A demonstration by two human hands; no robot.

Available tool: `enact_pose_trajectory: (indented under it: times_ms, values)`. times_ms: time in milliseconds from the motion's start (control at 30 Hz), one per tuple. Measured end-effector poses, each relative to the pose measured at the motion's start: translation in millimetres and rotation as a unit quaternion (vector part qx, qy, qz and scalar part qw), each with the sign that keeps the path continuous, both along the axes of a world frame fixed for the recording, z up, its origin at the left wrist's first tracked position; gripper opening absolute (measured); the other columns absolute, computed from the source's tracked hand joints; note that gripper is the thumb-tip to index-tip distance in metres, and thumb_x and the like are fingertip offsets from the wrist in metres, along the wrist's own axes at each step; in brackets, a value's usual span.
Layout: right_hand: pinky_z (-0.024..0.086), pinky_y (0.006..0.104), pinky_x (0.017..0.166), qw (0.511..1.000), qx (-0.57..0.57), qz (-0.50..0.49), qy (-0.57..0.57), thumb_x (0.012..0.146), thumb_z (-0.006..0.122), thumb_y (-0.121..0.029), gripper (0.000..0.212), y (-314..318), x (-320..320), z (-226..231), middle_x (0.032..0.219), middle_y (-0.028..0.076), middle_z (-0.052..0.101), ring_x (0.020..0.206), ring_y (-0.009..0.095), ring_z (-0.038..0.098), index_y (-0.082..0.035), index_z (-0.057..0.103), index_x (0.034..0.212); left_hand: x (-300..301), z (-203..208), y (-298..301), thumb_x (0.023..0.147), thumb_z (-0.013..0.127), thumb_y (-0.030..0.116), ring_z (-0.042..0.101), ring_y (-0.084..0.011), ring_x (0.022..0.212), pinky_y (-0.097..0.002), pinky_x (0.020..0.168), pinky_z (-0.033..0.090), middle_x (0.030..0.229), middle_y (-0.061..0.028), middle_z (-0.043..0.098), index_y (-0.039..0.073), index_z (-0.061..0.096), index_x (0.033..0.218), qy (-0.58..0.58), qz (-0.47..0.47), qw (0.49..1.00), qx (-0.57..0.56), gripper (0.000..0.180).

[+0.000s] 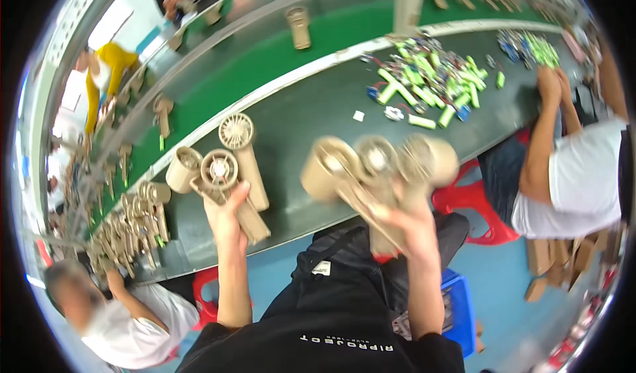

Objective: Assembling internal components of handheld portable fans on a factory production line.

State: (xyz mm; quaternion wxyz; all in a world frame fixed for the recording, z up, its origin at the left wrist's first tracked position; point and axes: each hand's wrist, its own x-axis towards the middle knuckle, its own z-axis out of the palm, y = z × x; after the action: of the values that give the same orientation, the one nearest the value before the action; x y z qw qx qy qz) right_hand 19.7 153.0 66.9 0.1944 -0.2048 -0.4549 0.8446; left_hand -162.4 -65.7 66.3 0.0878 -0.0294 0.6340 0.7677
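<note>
Beige handheld fan housings are in both my hands. My left hand (227,219) is closed around the handle of a fan housing (219,168) with a round grille, above the dark bench. Beside it are a second housing (181,172), open at its round end, and a third fan housing (236,132) with a spoked grille; whether my fingers also hold these I cannot tell. Over the bench's near edge, my right hand (416,230) grips a bunch of fan housings (329,164) by their handles. Motion blurs them, and their round heads point away from me.
A heap of green battery cells with wires (430,75) lies at the bench's far right. Many fan housings (129,224) crowd the left end. Behind runs a green conveyor belt (258,61). Co-workers sit left and right, near red stools (474,204); a blue bin (460,310) stands below.
</note>
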Motion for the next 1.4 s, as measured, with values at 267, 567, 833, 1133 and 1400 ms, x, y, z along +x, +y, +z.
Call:
enact_pose_trajectory:
  times_ms: [267, 567, 833, 1133, 1400]
  values:
    - [0.049, 0.0348, 0.092, 0.954, 0.215, 0.137, -0.155, 0.087, 0.067, -0.028, 0.043, 29.2, -218.1, -16.6, 0.109, 0.015, 0.067, 0.101, 0.024, 0.065, 0.004, 0.059, 0.115, -52.0, -19.1, 45.1, 0.080, 0.077, 0.003, 0.066, -0.0191, 0.090, -0.0349, 0.081, 0.056, 0.105, -0.0085, 0.065, 0.003, 0.052, 0.122, -0.067, 0.077, 0.994, 0.035, 0.048]
    - [0.050, 0.0451, 0.088, 0.825, 0.458, 0.128, -0.304, 0.089, 0.061, -0.050, 0.059, 80.1, -215.5, 4.3, 0.094, 0.027, 0.069, 0.098, 0.041, 0.067, 0.006, 0.062, 0.109, -56.9, -24.7, 34.7, 0.080, 0.081, 0.018, 0.065, -0.0173, 0.100, -0.0320, 0.091, 0.049, 0.110, -0.0085, 0.069, -0.001, 0.061, 0.120, 0.011, 0.081, 0.990, -0.117, 0.048]
    - [0.048, 0.0481, 0.094, 0.709, 0.641, 0.026, -0.294, 0.091, 0.058, -0.051, 0.064, 74.8, -209.1, -41.6, 0.108, 0.031, 0.066, 0.105, 0.045, 0.063, 0.008, 0.056, 0.118, -117.4, -21.6, 28.0, 0.077, 0.077, 0.055, 0.069, -0.0218, 0.061, -0.0338, 0.052, 0.056, 0.080, -0.0152, 0.070, -0.010, 0.053, 0.119, 0.004, 0.079, 0.966, -0.246, 0.081]
    - [0.053, 0.0316, 0.079, 0.804, 0.574, -0.059, -0.144, 0.091, 0.068, -0.028, 0.036, 77.2, -131.3, -9.3, 0.099, 0.012, 0.070, 0.089, 0.018, 0.066, -0.003, 0.067, 0.116, -91.3, -49.6, -38.8, 0.096, 0.060, 0.041, 0.051, -0.0130, 0.042, -0.0270, 0.037, 0.040, 0.063, -0.0049, 0.055, 0.003, 0.048, 0.108, 0.059, 0.190, 0.953, -0.230, 0.041]
    - [0.054, 0.0392, 0.080, 0.650, 0.755, 0.012, -0.085, 0.083, 0.070, -0.019, 0.028, 193.8, -203.3, -10.3, 0.094, 0.016, 0.073, 0.087, 0.031, 0.070, -0.003, 0.070, 0.106, 99.0, 1.4, 66.4, 0.106, 0.039, 0.033, 0.059, -0.0144, 0.051, -0.0278, 0.041, 0.048, 0.064, -0.0058, 0.057, 0.003, 0.057, 0.107, -0.084, -0.125, 0.987, -0.050, 0.035]
